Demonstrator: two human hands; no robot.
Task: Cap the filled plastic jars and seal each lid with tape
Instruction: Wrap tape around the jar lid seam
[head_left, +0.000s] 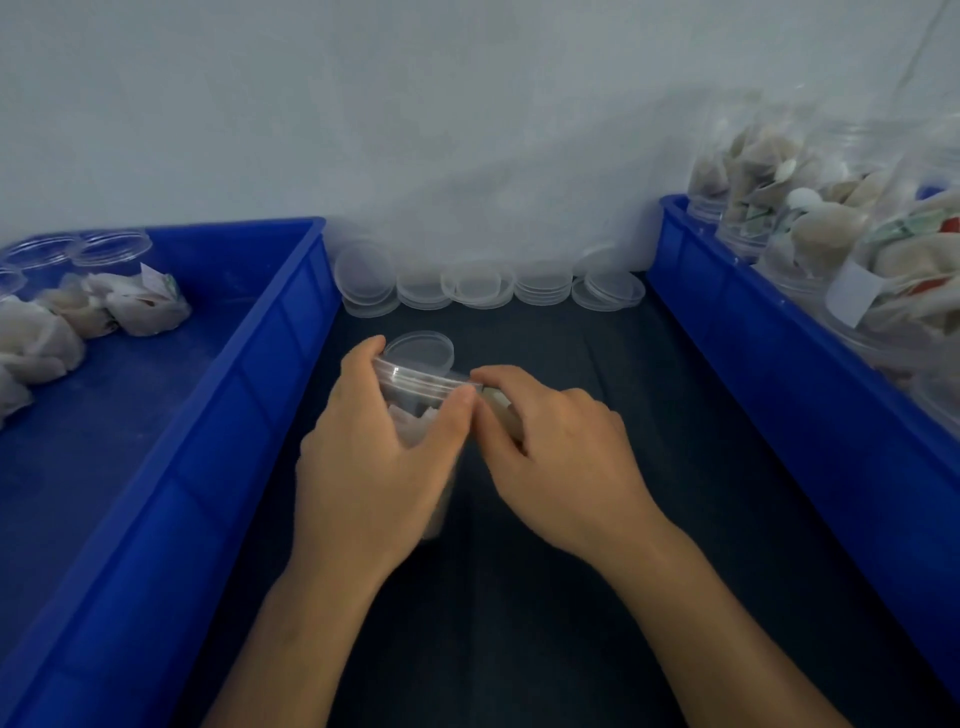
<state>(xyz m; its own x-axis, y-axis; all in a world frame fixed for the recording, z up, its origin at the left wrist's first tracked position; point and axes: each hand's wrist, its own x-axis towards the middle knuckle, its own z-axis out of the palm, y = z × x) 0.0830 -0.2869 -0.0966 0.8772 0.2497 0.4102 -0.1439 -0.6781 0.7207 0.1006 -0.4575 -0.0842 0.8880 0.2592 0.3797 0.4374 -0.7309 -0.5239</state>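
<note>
1. The jar (415, 410) is sitting in the middle of the dark table (597, 519), tilted so its mouth is pointing away from the person, with pale packets showing inside.
2. The left hand (374, 457) is wrapping round the jar's body, its fingers (363, 358) curled over the far rim and its thumb lying across the near side.
3. The right hand (561, 452) is pressing in just right of the jar, its fingers (488, 376) bent against the rim; whether they are pinching tape or only the rim I cannot tell.
4. A clear lid (421, 352) is resting just behind the jar's mouth, apparently not yet seated; both hands are about equally near it.
5. Beyond the jar, spare lids (483, 286) are standing stacked against the wall.
6. Left of the jar a blue tray (218, 405) is holding loose packets and empty jars; right of it a second blue tray (779, 353) is holding filled jars (831, 218).
7. No brand or readable writing is showing.
</note>
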